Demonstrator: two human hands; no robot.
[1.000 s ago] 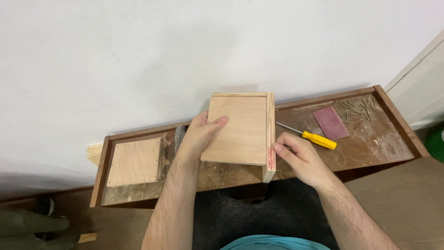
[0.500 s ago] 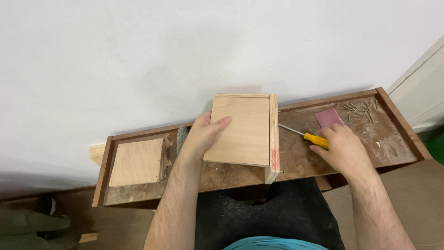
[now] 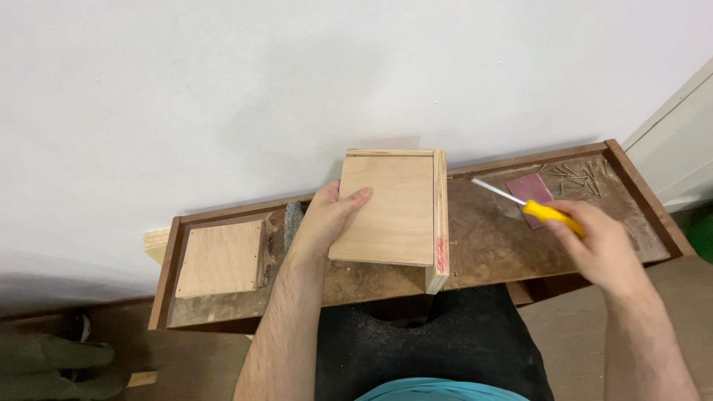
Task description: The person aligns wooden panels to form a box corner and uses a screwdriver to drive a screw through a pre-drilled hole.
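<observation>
Left hand lies flat against the left edge of the plywood box, thumb on top, fingers spread and pressing, not clamped. Box sits mid-tray on the brown wooden tray serving as bench. Right hand closed around the yellow-handled screwdriver, lifted above the tray. Nearby: reddish sandpaper piece, loose screws, small plywood panel at far left

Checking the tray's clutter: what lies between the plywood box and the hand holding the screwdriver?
In the head view, only bare, stained tray floor lies between the plywood box and the right hand; its yellow-handled screwdriver points over that stretch.
</observation>
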